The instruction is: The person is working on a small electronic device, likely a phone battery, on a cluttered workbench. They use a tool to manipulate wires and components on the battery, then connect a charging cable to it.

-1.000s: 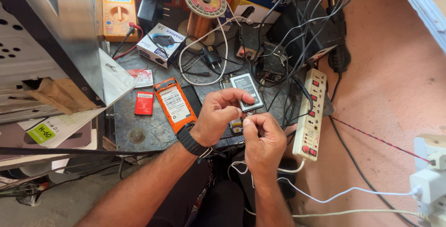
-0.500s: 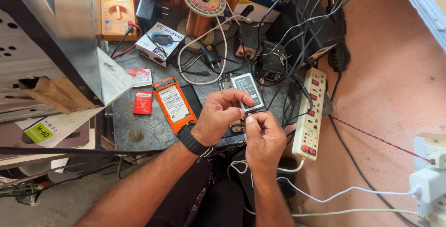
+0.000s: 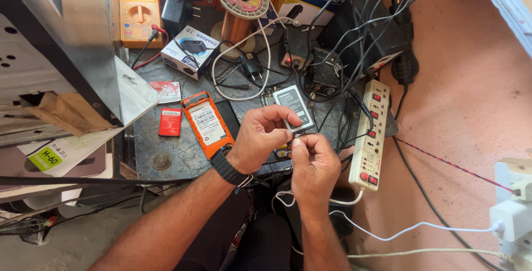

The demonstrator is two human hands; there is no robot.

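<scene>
Head camera view: the left hand (image 3: 259, 138) pinches the lower end of a grey phone battery (image 3: 293, 109) above the cluttered bench (image 3: 166, 157), while the right hand (image 3: 314, 163) closes its fingertips at the same end. An orange phone (image 3: 206, 122) lies just left, a white power strip (image 3: 370, 132) right.

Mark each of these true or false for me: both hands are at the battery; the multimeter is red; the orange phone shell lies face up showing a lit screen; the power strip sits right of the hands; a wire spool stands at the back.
1. Both hands, left hand and right hand, meet at the flat grey rectangular battery. True.
2. The multimeter is red. False: it is yellow-orange, with a red lead plugged in.
3. The orange phone shell shows a lit screen. False: it shows a white label, no screen.
4. The white power strip lies right of the hands. True.
5. A copper wire spool stands at the back. True.
</scene>
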